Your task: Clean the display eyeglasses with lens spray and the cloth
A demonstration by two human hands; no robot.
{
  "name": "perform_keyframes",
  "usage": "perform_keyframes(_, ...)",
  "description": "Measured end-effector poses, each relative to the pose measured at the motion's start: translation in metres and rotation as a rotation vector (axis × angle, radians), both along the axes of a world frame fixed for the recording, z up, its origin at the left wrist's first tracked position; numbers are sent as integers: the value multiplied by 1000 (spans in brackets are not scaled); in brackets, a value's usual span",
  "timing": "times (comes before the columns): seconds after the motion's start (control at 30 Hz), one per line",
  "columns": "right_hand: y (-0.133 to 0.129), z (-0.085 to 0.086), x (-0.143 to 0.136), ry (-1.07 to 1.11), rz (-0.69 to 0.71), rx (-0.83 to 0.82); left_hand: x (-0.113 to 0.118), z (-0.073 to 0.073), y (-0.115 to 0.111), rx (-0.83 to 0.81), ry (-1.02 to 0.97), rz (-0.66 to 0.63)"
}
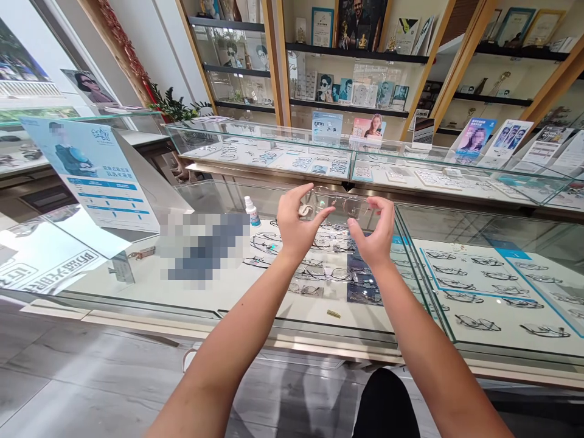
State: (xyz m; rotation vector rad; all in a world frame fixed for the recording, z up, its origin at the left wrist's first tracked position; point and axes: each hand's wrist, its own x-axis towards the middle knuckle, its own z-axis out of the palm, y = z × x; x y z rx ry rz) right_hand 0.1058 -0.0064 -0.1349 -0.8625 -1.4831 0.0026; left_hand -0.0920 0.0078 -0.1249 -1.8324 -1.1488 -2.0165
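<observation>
A pair of thin-framed, see-through eyeglasses point(349, 204) is raised above the glass display counter, held at its two sides. My left hand point(295, 220) has its thumb and forefinger around the left side of the eyeglasses. At the opposite side, my right hand point(376, 232) grips them with bent fingers and thumb. The exact finger contact is hard to make out against the clear frame. Beneath my hands, several eyeglasses point(314, 289) lie in rows inside the counter. A small white spray bottle point(252, 212) stands left of my left hand.
A sloped blue-and-white sign point(98, 176) stands at the left. More eyeglasses point(477, 322) fill the right-hand case. Behind runs another glass showcase point(264, 137), with shelves point(351, 52) of pictures beyond it. A small gold-coloured bar point(333, 314) lies near the counter's front.
</observation>
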Motion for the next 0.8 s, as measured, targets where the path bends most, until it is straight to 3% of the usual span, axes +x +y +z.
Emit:
perform_keyframes(0.17, -4, -1, -7, -45, -39, 39, 2, 2, -3, 10, -78, 21)
perform_keyframes(0.37, -6, -1, -7, -15, -47, -37, 8, 2, -9, -33, -115, 1)
perform_keyframes(0.8, -1, -4, -8, 11, -113, -29, 10, -2, -8, -101, -107, -27)
